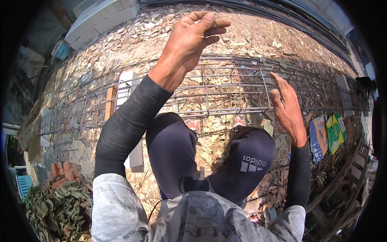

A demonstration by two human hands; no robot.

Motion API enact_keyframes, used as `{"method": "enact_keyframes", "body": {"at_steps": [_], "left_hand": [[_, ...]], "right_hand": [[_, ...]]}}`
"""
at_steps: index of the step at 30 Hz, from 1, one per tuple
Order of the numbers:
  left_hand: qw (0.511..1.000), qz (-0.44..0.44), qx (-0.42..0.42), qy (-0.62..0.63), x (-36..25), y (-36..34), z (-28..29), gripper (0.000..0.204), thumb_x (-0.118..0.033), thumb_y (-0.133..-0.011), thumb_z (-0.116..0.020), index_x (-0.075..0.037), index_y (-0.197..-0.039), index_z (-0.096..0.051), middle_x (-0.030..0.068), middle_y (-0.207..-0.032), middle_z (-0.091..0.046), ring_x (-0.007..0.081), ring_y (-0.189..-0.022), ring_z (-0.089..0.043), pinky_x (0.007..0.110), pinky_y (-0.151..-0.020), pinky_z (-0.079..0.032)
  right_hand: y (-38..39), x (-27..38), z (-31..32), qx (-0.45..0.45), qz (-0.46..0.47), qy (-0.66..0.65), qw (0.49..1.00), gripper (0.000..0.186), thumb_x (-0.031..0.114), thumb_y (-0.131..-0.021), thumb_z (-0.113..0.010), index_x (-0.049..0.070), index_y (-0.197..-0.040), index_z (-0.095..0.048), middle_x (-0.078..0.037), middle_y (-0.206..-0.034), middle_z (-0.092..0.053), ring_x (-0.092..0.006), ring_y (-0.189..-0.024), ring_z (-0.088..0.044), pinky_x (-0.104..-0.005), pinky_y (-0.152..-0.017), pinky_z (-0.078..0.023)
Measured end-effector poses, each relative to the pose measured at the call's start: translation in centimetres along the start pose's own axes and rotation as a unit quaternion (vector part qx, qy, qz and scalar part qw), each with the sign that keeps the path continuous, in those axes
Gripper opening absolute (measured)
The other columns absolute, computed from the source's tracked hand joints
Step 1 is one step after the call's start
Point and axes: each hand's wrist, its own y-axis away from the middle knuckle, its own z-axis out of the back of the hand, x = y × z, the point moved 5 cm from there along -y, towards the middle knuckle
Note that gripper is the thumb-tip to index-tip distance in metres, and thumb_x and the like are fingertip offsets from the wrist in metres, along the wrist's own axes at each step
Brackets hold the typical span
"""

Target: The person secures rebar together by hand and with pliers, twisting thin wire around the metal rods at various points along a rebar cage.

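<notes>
A person squats before a long steel rebar cage (204, 85) that runs left to right across littered ground. The left hand (189, 40) is raised over the cage's far side, thumb and fingertips pinched together on a thin wire (225, 44) that slants down toward the bars. The right hand (287, 109) is at the cage's right part, thumb and index finger apart beside a crosswise hoop; whether it touches the steel, I cannot tell. A pale block (127, 82) sits at the cage, left of centre. Far left stand stacked pale blocks (102, 20).
</notes>
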Motion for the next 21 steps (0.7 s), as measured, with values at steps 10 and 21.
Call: {"method": "enact_keyframes", "body": {"at_steps": [10,21], "left_hand": [[0.983,0.146,0.013,-0.109,9.4,-1.2,5.7,0.049,-0.027,-0.098,-0.066,0.001,-0.135,-0.052,0.0205,-0.119,-0.067,0.0228,-0.104,-0.069,0.032,-0.09,-0.057],[0.722,0.391,0.291,-0.491,24.1,0.9,17.8,0.055,-0.053,-0.098,-0.055,-0.009,-0.128,-0.067,0.0178,-0.12,-0.068,0.0306,-0.112,-0.065,0.039,-0.097,-0.05]], "right_hand": [[-7.9,3.2,-7.9,0.068,-0.151,-0.22,0.961,0.031,0.026,-0.104,-0.051,0.004,-0.115,-0.069,-0.02,-0.083,-0.07,-0.0337,-0.074,-0.069,-0.0424,-0.072,-0.052],[-0.1,-1.9,-18.9,0.268,-0.25,-0.122,0.923,0.025,0.012,-0.094,-0.062,0.005,-0.117,-0.07,-0.026,-0.09,-0.069,-0.0404,-0.081,-0.069,-0.0414,-0.071,-0.053]]}}
